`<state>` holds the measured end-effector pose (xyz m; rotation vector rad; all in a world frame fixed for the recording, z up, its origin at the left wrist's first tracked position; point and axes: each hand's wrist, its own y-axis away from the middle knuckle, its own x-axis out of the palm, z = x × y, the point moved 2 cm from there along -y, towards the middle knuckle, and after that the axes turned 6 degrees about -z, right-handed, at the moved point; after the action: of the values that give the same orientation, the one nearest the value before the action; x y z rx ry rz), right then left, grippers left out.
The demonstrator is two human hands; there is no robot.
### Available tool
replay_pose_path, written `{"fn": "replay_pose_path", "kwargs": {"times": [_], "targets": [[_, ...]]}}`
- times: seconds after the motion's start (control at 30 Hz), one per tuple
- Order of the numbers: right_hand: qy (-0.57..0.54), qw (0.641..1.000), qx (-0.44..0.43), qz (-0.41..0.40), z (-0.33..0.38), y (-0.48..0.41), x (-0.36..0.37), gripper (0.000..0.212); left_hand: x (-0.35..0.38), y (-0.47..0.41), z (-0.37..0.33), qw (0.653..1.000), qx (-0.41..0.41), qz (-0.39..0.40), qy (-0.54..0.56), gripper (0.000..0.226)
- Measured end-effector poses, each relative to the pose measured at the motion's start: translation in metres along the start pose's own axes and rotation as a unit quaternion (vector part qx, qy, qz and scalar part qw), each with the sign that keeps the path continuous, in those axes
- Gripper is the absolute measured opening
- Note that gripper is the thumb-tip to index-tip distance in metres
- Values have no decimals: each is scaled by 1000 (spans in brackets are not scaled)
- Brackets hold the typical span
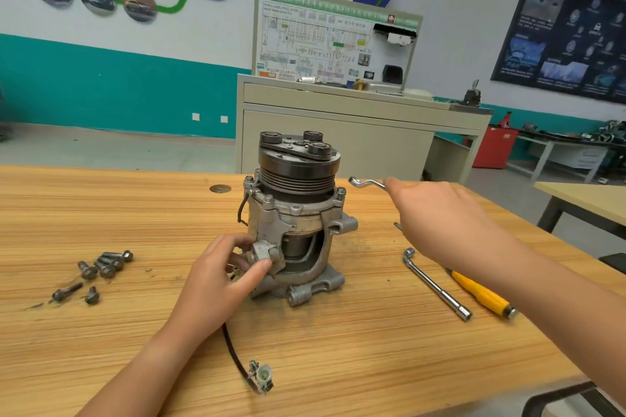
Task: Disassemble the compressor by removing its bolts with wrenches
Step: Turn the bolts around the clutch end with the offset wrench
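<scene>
Close to the near edge of the surface (338, 349) lies a white plug (262, 377) on a black cable that runs back to the compressor (294, 213). The compressor stands upright in the middle of the surface, pulley end up.

The left hand (216, 284) steadies it from the front, thumb and fingers pinching a mounting lug low on the housing. Toward the left edge sit seven or so loose bolts (101, 267), most in a small heap and two just in front of it, so a good part of the unbolting looks done. Toward the right edge a socket wrench (437, 284) and a yellow-handled screwdriver (481, 294) lie side by side, untouched.

The grey cast housing is scuffed and grimy, with a cutaway window in its side that shows the inside. Above it sit a black grooved pulley and a clutch plate. Several bolt heads (340, 192) stand around the flange below the pulley, so I judge that ring is left to undo.

Farther back, the right hand (437, 217) grips a bent wrench (364, 182) in the air beside the pulley, its head near a flange bolt but not on it.
</scene>
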<state>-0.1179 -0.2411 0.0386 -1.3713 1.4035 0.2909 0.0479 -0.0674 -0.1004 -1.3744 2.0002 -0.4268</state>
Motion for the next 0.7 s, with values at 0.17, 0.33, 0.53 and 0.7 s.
{"fn": "replay_pose_path", "kwargs": {"times": [0.17, 0.33, 0.53, 0.7], "targets": [[64, 995, -47, 57, 19, -5, -7, 45, -1, 1, 0, 1000, -2, 9, -2, 26], [103, 988, -77, 90, 32, -8, -13, 44, -1, 1, -1, 1000, 9, 12, -20, 27], [166, 974, -137, 78, 24, -12, -9, 56, -1, 1, -1, 1000, 7, 13, -20, 28], [182, 966, -181, 43, -12, -36, 14, 45, -2, 0, 1, 999, 20, 20, -36, 30]]}}
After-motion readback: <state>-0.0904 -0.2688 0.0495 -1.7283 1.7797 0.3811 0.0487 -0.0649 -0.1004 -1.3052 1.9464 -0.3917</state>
